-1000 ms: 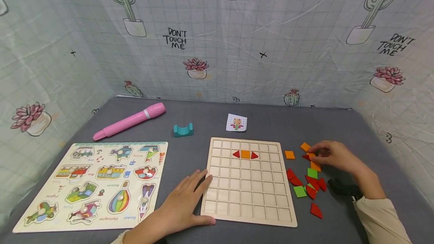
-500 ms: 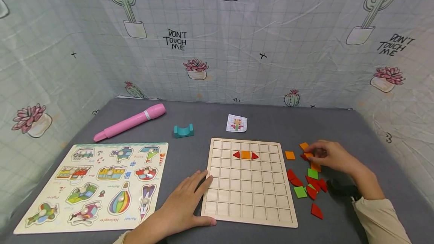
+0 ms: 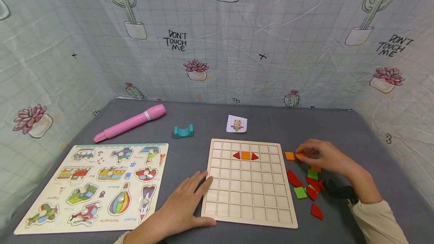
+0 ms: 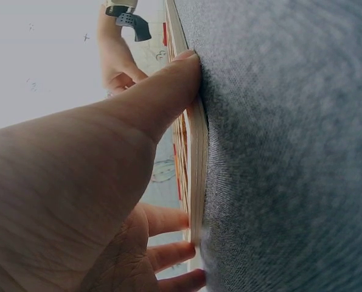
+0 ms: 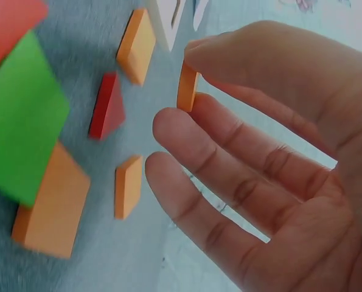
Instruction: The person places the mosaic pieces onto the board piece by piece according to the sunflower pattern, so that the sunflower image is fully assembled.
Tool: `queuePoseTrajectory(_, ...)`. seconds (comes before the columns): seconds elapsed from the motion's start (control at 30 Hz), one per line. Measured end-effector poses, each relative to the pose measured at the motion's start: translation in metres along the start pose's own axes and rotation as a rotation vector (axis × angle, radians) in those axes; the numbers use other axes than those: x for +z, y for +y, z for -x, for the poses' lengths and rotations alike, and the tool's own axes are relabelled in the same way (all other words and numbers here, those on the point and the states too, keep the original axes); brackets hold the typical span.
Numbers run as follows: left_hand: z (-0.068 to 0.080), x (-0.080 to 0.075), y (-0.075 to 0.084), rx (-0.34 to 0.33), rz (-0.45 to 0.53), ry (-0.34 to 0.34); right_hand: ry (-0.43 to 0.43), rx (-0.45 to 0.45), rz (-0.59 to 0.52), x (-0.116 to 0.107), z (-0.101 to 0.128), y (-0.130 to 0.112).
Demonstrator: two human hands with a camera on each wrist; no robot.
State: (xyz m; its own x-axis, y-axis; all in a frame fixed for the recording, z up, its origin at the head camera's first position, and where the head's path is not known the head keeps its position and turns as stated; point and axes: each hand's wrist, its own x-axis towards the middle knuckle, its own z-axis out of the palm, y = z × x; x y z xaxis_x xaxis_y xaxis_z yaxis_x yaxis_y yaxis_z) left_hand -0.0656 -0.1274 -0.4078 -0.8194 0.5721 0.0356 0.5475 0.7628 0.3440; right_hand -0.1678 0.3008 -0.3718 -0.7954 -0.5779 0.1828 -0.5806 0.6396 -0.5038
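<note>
An orange tile (image 5: 187, 86) is pinched between the thumb and forefinger of the right hand (image 3: 324, 156), lifted just off the grey table (image 3: 203, 121) to the right of the wooden grid board (image 3: 249, 197), above a scatter of red, green and orange tiles (image 3: 306, 183). The left hand (image 3: 183, 204) lies flat with straight fingers, its thumb against the board's near edge and fingertips touching its left edge. The board holds an orange square (image 3: 245, 155) between two red triangles.
</note>
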Motion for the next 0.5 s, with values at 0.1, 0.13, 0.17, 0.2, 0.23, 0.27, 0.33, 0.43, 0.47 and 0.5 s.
queuePoseTrajectory(0.1, 0.0, 0.0, 0.0, 0.005, -0.007, 0.001, -0.022, -0.02, 0.0, 0.003, -0.002, -0.007)
queuePoseTrajectory(0.13, 0.0, 0.001, 0.0, 0.009, -0.007, 0.005, -0.031, -0.027, -0.003, 0.004, -0.004, -0.009)
queuePoseTrajectory(0.17, 0.0, 0.001, 0.0, 0.013, -0.007, 0.009, -0.043, -0.031, -0.007, 0.004, -0.005, -0.012)
queuePoseTrajectory(0.2, 0.0, 0.001, 0.0, 0.014, -0.003, 0.012, -0.051, -0.04, -0.013, 0.005, -0.006, -0.015)
queuePoseTrajectory(0.23, 0.0, 0.001, 0.0, 0.016, 0.0, 0.013, -0.059, -0.053, -0.02, 0.006, -0.007, -0.017)
queuePoseTrajectory(0.27, 0.0, 0.001, 0.001, 0.017, 0.006, 0.014, -0.066, -0.067, -0.026, 0.007, -0.009, -0.02)
queuePoseTrajectory(0.33, 0.0, 0.001, 0.001, 0.012, 0.016, 0.009, -0.08, -0.084, -0.034, 0.01, -0.013, -0.024)
queuePoseTrajectory(0.43, 0.0, 0.0, 0.0, 0.007, 0.017, 0.005, -0.109, -0.091, -0.043, 0.014, -0.02, -0.029)
queuePoseTrajectory(0.47, 0.0, 0.0, 0.0, 0.008, 0.016, 0.005, -0.125, -0.079, -0.047, 0.015, -0.023, -0.031)
queuePoseTrajectory(0.5, 0.0, 0.0, 0.0, 0.009, 0.012, 0.005, -0.137, -0.069, -0.049, 0.017, -0.025, -0.033)
